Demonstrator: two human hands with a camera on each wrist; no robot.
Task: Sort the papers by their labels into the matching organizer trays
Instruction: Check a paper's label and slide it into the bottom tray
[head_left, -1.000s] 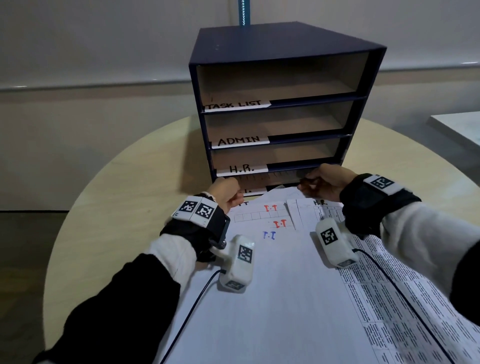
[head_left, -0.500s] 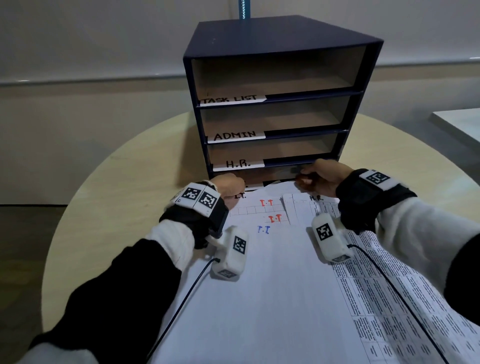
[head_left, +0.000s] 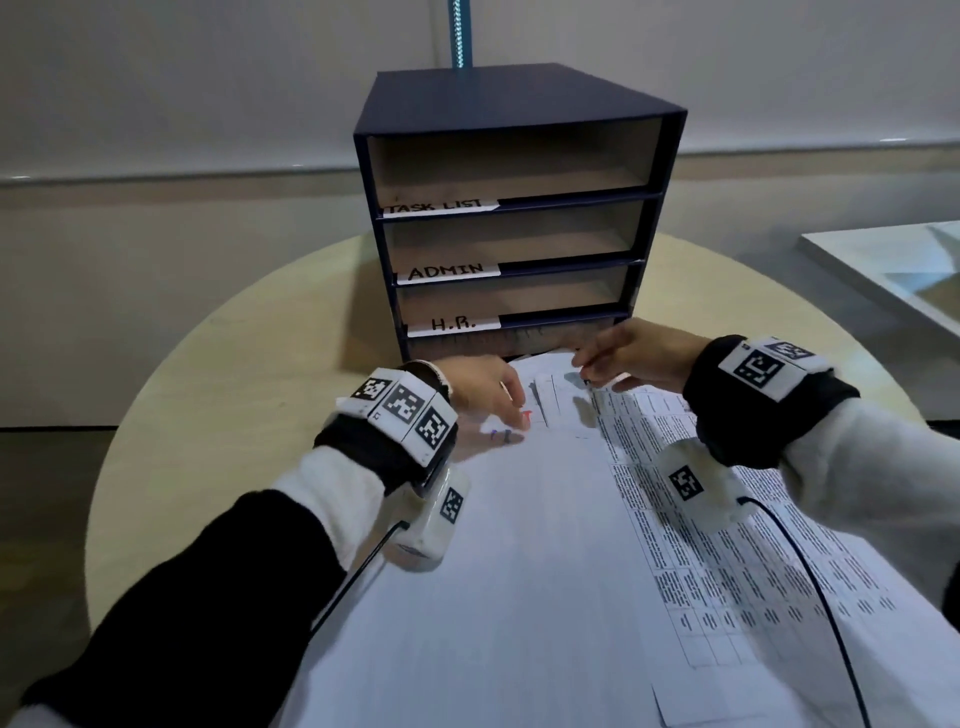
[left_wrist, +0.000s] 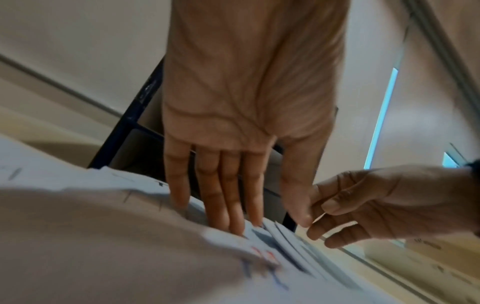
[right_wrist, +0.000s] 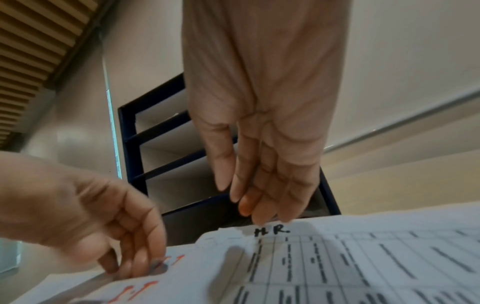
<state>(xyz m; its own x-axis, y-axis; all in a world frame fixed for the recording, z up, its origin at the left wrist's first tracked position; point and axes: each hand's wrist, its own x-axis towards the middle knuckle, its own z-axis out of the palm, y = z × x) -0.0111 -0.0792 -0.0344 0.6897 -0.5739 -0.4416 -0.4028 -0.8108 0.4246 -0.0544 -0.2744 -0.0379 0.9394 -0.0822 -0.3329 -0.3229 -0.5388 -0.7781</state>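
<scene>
A dark blue organizer (head_left: 519, 104) stands on the table with trays labelled TASK LIST, ADMIN and H.R.; the lowest tray's label is hidden behind my hands. Overlapping papers lie in front of it. My left hand (head_left: 511, 410) rests its straight fingertips (left_wrist: 233, 222) on a white sheet (head_left: 519, 545) marked I.T. in red and blue. My right hand (head_left: 587, 364) hangs with straight fingers, whose tips (right_wrist: 259, 216) touch the top edge of a printed table sheet (head_left: 701, 545) hand-labelled H.R. (right_wrist: 272, 231). Neither hand grips a paper.
The round wooden table (head_left: 234, 415) shows bare wood left and right of the organizer. A second white table (head_left: 883, 270) stands at the far right. A blue pole (head_left: 457, 31) rises behind the organizer. Cables run from the wrist cameras across the papers.
Both hands were curled at the papers' far edge by the lowest tray; now the fingers are straightened. The left hand has moved right onto the I.T. marks.
</scene>
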